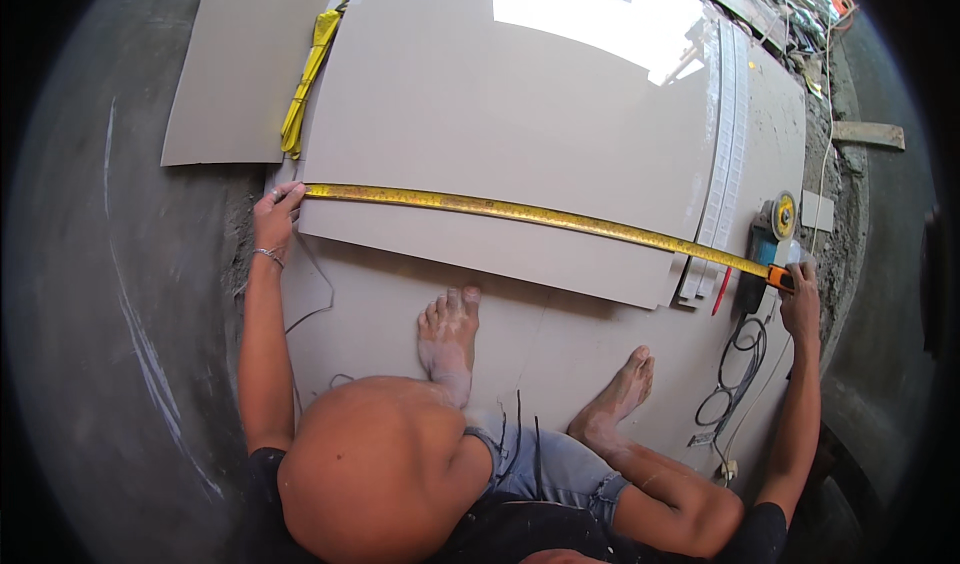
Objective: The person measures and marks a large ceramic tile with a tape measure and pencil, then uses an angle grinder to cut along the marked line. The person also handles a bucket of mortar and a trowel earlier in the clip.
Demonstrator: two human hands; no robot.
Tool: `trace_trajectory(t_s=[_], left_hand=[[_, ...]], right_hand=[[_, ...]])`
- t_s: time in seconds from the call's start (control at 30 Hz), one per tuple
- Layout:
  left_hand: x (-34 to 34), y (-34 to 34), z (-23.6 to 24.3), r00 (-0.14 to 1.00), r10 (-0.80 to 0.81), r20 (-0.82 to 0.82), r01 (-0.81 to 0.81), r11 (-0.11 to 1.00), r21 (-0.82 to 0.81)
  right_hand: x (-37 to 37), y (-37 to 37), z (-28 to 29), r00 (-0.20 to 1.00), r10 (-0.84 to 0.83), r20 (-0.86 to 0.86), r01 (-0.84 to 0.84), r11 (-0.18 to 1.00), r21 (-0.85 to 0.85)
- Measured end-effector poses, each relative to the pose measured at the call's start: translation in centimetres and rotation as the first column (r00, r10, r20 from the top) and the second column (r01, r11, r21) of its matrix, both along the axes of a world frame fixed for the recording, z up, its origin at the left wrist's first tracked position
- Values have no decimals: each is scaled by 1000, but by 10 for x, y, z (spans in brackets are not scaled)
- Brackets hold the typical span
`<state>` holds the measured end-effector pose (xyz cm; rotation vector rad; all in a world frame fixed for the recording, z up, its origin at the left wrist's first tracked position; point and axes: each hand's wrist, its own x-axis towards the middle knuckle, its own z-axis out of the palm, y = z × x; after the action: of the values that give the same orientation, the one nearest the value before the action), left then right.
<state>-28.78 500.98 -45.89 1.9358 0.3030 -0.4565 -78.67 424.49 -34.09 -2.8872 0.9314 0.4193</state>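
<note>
A yellow, dark-marked tape measure [490, 207] is stretched across the grey slab [500, 114], mid-frame. Its end [314, 191] is pinched by the left grip [277, 211], its orange-and-black case [779, 277] clasped by the right grip [800, 301].

The big slab [520, 124] is super smooth and glossy, pretty much mirror-like up top. Tape blade [480, 207] looks like scuffed, painted metal; the tape case [781, 279] seems plastic, same as the grinder body [764, 248]. Shorts [550, 469] are faded, frayed denim. Rubble [785, 19] is just rough, while the grey surface [80, 294] at left looks matt.
</note>
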Motion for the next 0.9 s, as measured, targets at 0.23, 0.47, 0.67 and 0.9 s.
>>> trace_trajectory(t_s=[0.23, 0.47, 0.67, 0.9], left_hand=[[26, 38, -15, 970, -207, -128, 224, 964, 146], [15, 28, 10, 929, -369, 27, 341, 883, 324], [42, 72, -26, 931, -361, -55, 365, 921, 139], [109, 132, -90, 911, -140, -387, 84, 984, -159]], right_hand=[[-26, 21, 1, 1000, 28, -5, -28, 999, 34], [-46, 38, 5, 996, -35, -82, 40, 998, 56], [-56, 36, -5, 998, -27, -49, 30, 998, 60], [-64, 40, -14, 998, -64, -30, 63, 998, -26]])
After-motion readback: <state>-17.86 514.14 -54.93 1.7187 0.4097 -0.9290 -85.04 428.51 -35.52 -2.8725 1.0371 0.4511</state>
